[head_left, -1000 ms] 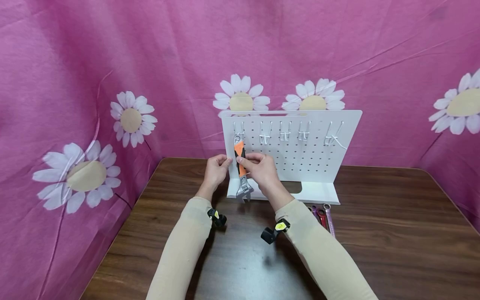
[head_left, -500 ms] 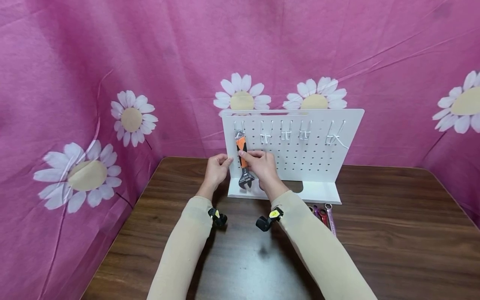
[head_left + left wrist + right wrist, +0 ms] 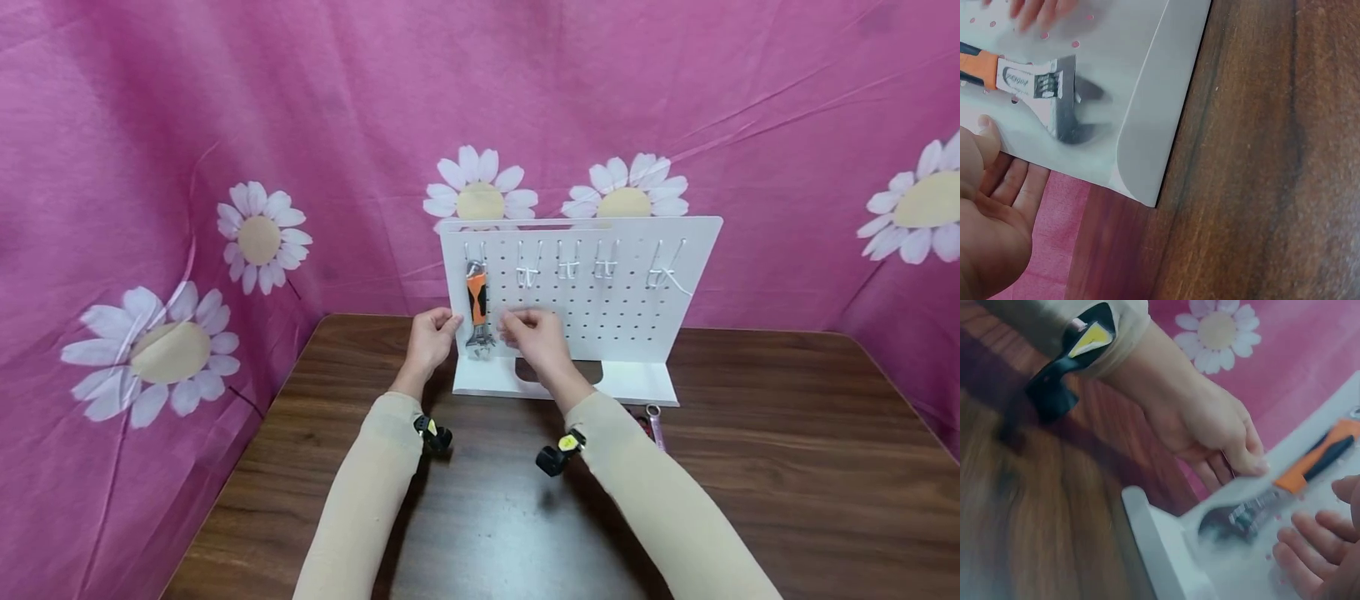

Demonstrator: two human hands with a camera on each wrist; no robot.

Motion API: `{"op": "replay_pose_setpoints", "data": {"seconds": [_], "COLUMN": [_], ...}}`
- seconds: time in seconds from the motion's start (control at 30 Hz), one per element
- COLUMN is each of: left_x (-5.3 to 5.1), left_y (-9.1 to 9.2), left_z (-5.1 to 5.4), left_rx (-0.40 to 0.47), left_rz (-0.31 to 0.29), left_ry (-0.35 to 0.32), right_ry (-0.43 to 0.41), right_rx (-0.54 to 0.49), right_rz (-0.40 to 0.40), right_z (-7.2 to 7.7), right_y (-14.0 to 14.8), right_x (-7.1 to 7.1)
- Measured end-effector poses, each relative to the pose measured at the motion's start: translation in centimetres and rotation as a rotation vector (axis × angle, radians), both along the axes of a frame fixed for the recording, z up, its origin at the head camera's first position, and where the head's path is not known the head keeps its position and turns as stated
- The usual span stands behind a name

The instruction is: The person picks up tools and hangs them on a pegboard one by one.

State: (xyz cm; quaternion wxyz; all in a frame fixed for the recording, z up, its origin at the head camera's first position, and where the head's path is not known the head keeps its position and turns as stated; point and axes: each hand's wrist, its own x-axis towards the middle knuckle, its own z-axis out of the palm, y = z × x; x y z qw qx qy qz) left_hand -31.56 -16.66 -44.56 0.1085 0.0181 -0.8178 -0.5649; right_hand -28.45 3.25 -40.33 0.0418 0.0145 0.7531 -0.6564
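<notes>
Adjustable wrench hangs just beside right hand, fingers loose, empty; brace pegboard edge with left hand's pinching fingers.

left grip pinches white pegboard | orange-handled wrench in front | right grip near wrench

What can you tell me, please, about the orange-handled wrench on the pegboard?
The orange-handled wrench is adjustable: its grip is orange with black inlays, its head silvery and metallic-looking, with an adjusting screw and lettering too unclear to read. It hangs nearly vertical, head down, at the leftmost hook of the white pegboard. Neither hand touches it: the right hand is beside it, the left hand pinches the pegboard's edge.
</notes>
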Motion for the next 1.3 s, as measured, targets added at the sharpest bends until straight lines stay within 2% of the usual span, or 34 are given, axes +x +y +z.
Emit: {"op": "replay_pose_setpoints", "data": {"seconds": [0.2,0.4,0.63,0.87,0.97,1.07,1.3], "left_x": [0.1,0.2,0.2,0.2,0.2,0.2,0.1], "left_y": [-0.1,-0.1,-0.2,-0.1,0.0,0.1,0.0], "left_z": [-0.2,0.0,0.0,0.0,0.1,0.1,0.0], "left_rx": [0.0,-0.001,-0.008,0.0,0.009,0.013,0.006], "left_rz": [0.0,-0.01,-0.006,-0.006,-0.007,-0.007,0.002], "left_ry": [-0.003,0.006,-0.001,-0.003,-0.013,-0.019,-0.016], "right_ry": [0.025,0.11,0.111,0.093,0.086,0.073,0.074], "right_rx": [-0.037,0.006,0.041,0.108,0.165,0.266,0.487], "right_rz": [0.08,0.13,0.089,0.053,0.041,0.027,0.057], "right_z": [-0.5,-1.2,-1.4,-2.1,-2.5,-2.9,-4.3], "right_y": [4.0,8.7,14.0,17.2,18.0,18.8,19.9], "right_x": [2.9,5.5,8.1,9.9,10.6,11.4,12.6]}}
